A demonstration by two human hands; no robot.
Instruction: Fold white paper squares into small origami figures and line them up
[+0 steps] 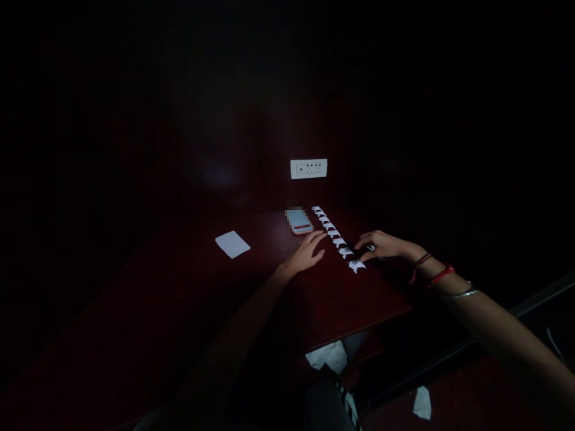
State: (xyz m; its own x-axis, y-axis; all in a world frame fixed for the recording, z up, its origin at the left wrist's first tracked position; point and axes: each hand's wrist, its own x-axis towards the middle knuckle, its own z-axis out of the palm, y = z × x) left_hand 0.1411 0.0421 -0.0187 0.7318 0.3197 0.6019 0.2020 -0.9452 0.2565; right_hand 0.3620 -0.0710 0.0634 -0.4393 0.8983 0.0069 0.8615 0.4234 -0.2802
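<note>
A slanting row of several small folded white paper pieces runs across the dark red table. My left hand is left of the row, fingers stretched out and thumb apart. Its fingertips reach close to the middle pieces; whether they touch is unclear. On the other side, my right hand has its fingers bent and its thumb apart. The thumb tip is beside the nearest folded paper piece. A small white bit shows by the right fingers, too small to name.
A phone with a lit screen lies beyond my left hand. Farther left is a white paper stack. A socket panel is on the back wall. Below the table edge are a white crumpled piece and white scrap.
</note>
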